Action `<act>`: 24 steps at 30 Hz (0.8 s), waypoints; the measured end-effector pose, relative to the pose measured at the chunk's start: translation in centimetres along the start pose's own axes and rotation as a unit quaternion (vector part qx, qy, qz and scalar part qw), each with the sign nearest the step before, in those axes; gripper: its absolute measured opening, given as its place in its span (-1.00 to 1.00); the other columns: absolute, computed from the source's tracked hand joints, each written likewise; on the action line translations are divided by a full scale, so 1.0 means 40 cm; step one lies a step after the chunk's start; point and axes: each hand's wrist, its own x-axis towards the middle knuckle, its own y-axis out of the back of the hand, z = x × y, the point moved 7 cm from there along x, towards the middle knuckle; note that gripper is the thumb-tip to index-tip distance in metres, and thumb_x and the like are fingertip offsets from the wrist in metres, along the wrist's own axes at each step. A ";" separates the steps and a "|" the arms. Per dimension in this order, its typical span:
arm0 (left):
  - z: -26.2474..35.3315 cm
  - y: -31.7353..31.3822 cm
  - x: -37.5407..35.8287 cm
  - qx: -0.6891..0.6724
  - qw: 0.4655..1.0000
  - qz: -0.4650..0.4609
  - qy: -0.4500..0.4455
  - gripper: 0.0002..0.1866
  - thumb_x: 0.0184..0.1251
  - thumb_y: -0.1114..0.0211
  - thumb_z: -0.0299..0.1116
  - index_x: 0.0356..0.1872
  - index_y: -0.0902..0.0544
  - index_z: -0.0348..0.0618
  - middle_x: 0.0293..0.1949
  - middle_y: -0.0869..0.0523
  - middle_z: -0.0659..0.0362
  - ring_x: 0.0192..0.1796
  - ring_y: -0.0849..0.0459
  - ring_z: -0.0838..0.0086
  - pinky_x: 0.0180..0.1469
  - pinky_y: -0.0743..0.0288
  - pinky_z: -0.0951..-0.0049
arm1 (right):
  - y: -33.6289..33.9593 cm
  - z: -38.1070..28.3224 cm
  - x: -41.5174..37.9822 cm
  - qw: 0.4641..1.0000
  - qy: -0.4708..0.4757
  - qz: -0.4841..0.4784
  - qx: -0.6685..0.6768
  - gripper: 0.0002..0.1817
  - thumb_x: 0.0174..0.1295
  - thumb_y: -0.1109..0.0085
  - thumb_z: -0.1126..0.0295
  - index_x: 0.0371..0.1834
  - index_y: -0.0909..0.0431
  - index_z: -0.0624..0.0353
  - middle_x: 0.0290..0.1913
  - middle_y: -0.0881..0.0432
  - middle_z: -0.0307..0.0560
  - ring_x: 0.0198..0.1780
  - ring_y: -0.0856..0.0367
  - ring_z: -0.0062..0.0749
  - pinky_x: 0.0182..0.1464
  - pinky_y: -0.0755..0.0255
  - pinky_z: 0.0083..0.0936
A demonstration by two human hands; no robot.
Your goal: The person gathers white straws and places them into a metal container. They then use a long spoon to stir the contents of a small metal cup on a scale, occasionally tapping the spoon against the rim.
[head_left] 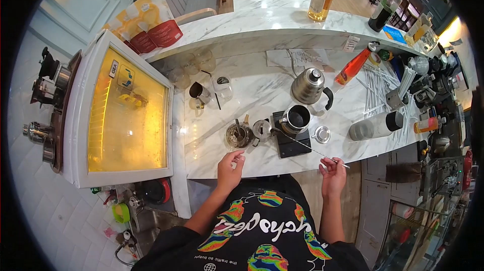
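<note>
My right hand pinches a long twisted bar spoon near its end. The spoon slants left across the black scale, its far end near a small glass pitcher. On the scale stands a steel pot with a dark inside. My left hand hovers at the counter's front edge, fingers loosely bent, holding nothing I can see. Just beyond it is a glass server with something dark inside. A small round metal piece lies right of the scale.
A gooseneck kettle stands behind the pot. To the right are a clear bottle with a black cap, a red bottle and scattered straws. A small steel jug is back left, beside a glass-door fridge.
</note>
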 end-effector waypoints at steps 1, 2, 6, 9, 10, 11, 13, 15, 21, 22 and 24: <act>0.004 -0.001 0.003 0.001 1.000 0.000 0.002 -0.74 0.46 -0.41 -0.38 0.10 -0.79 -0.17 -0.18 -0.82 0.11 -0.23 -0.74 0.47 -0.18 -0.56 0.42 | 0.005 -0.024 -0.013 1.000 0.016 0.003 -0.004 -0.65 0.72 0.10 0.07 0.14 -0.45 0.15 -0.02 -0.79 0.11 0.11 -0.76 -0.09 0.19 -0.57 -0.12; 0.009 -0.001 0.006 0.002 1.000 0.000 0.003 -0.74 0.47 -0.41 -0.38 0.10 -0.79 -0.18 -0.18 -0.82 0.11 -0.22 -0.74 0.47 -0.18 -0.55 0.43 | 0.009 -0.051 -0.025 0.999 0.039 0.005 -0.017 -0.64 0.73 0.10 0.06 0.13 -0.46 0.16 -0.03 -0.79 0.11 0.09 -0.76 -0.09 0.20 -0.56 -0.12; 0.051 -0.011 0.032 -0.001 1.000 -0.004 -0.020 -0.75 0.46 -0.41 -0.41 0.09 -0.79 -0.20 -0.20 -0.81 0.11 -0.22 -0.75 0.47 -0.14 -0.58 0.43 | -0.043 -0.202 -0.076 0.986 0.163 -0.032 -0.028 -0.64 0.76 0.16 0.12 0.08 -0.49 0.20 -0.07 -0.79 0.12 0.04 -0.78 -0.08 0.25 -0.57 -0.11; 0.110 -0.027 0.067 -0.011 0.998 -0.005 -0.062 -0.76 0.45 -0.41 -0.43 0.07 -0.78 -0.23 -0.21 -0.79 0.09 -0.21 -0.77 0.43 -0.09 -0.61 0.41 | -0.093 -0.293 -0.093 0.960 0.258 -0.046 -0.095 -0.65 0.77 0.19 0.18 0.08 -0.49 0.24 -0.05 -0.77 0.12 0.05 -0.79 -0.08 0.28 -0.57 -0.12; 0.124 -0.038 0.081 -0.020 0.997 -0.011 -0.070 -0.76 0.46 -0.41 -0.41 0.08 -0.78 -0.20 -0.18 -0.80 0.12 -0.18 -0.77 0.45 -0.09 -0.60 0.40 | -0.117 -0.315 -0.100 0.953 0.276 -0.041 -0.116 -0.66 0.77 0.23 0.27 0.06 -0.52 0.29 -0.02 -0.75 0.09 0.05 -0.80 -0.10 0.28 -0.58 -0.15; 0.138 -0.051 0.095 -0.030 0.996 -0.018 -0.079 -0.76 0.47 -0.40 -0.39 0.09 -0.78 -0.18 -0.15 -0.81 0.15 -0.16 -0.76 0.47 -0.08 -0.58 0.40 | -0.141 -0.328 -0.103 0.937 0.305 -0.043 -0.162 -0.65 0.77 0.24 0.29 0.06 -0.54 0.30 -0.01 -0.74 0.09 0.06 -0.79 -0.10 0.28 -0.58 -0.17; 0.183 -0.075 0.119 -0.040 0.995 -0.028 -0.090 -0.76 0.47 -0.41 -0.39 0.08 -0.78 -0.17 -0.15 -0.80 0.14 -0.15 -0.77 0.41 -0.07 -0.59 0.37 | -0.188 -0.347 -0.110 0.897 0.360 -0.046 -0.252 -0.65 0.76 0.25 0.34 0.04 -0.56 0.33 0.00 -0.73 0.08 0.07 -0.78 -0.12 0.28 -0.58 -0.20; 0.242 -0.096 0.139 -0.041 0.994 -0.036 -0.098 -0.77 0.42 -0.43 -0.43 0.05 -0.78 -0.21 -0.21 -0.77 0.06 -0.19 -0.78 0.27 -0.05 -0.63 0.33 | -0.229 -0.350 -0.117 0.875 0.383 -0.058 -0.291 -0.64 0.73 0.23 0.39 0.02 -0.61 0.35 0.00 -0.74 0.08 0.09 -0.77 -0.15 0.27 -0.57 -0.23; 0.333 -0.153 0.233 0.081 0.963 0.003 -0.256 -0.72 0.32 -0.50 -0.39 0.05 -0.80 -0.13 -0.11 -0.77 0.08 -0.02 -0.71 0.18 0.06 -0.58 0.24 | -0.306 -0.320 -0.139 0.842 0.405 -0.078 -0.348 -0.68 0.67 0.11 0.48 -0.05 -0.69 0.36 -0.03 -0.78 0.11 0.09 -0.75 -0.19 0.23 -0.56 -0.31; 0.335 -0.162 0.242 0.087 0.963 -0.007 -0.256 -0.72 0.31 -0.51 -0.38 0.03 -0.80 -0.12 -0.10 -0.77 0.09 0.00 -0.70 0.16 0.07 -0.57 0.23 | -0.314 -0.319 -0.143 0.833 0.412 -0.081 -0.360 -0.69 0.67 0.11 0.48 -0.05 -0.69 0.36 -0.03 -0.78 0.11 0.08 -0.76 -0.17 0.23 -0.56 -0.30; 0.334 -0.180 0.255 0.099 0.961 -0.029 -0.258 -0.72 0.29 -0.53 -0.37 0.01 -0.81 -0.11 -0.07 -0.77 0.10 0.04 -0.67 0.13 0.09 -0.55 0.19 | -0.325 -0.317 -0.151 0.818 0.424 -0.083 -0.381 -0.72 0.65 0.08 0.50 -0.05 -0.69 0.34 -0.04 -0.78 0.10 0.08 -0.76 -0.13 0.22 -0.56 -0.28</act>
